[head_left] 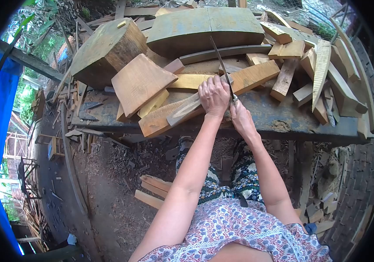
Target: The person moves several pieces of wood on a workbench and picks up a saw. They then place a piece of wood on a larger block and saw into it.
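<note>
My right hand (242, 117) is closed around the handle of a hand saw (220, 59). The saw's long thin blade, seen nearly edge-on, points away from me and lies across the wood just right of my left hand (214, 97). That hand presses down with curled fingers on a narrow greyish wood strip (184, 110), which rests along a thicker curved wooden board (254, 77). The board lies at a slant over the near edge of the workbench (278, 124). The saw's teeth and any cut are hidden or too small to make out.
Behind the board sit a large wood block (204, 28) and a big timber chunk (108, 52). A flared wood piece (141, 85) leans at left. Several offcuts crowd the right, including a pointed pale one (321, 72). Loose wood pieces (152, 192) lie on the ground.
</note>
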`<state>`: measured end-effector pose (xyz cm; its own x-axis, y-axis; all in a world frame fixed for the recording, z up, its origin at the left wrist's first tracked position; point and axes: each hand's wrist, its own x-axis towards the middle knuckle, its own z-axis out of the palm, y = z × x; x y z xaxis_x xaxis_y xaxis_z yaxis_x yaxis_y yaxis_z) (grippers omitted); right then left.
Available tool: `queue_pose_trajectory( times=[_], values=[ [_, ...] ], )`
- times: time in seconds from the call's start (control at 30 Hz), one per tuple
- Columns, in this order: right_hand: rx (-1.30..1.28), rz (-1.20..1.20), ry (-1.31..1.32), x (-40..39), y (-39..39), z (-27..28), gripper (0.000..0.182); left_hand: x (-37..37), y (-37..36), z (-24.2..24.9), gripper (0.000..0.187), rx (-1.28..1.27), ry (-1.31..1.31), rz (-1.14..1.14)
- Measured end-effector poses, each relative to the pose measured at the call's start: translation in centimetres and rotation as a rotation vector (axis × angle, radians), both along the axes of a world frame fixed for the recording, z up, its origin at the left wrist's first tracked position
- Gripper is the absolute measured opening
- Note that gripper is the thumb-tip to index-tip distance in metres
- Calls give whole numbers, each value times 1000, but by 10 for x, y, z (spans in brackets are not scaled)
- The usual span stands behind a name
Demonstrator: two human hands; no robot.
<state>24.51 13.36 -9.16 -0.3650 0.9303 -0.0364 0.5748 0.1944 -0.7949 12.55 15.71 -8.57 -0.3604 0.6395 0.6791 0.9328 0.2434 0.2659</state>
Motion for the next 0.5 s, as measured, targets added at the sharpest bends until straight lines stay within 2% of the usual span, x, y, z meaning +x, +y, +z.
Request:
queue_pose_trajectory(
  times=[0.5],
  values=[
    [-4, 1, -3, 0, 1, -2, 30, 1, -1, 2, 18, 6, 0, -2]
  ],
)
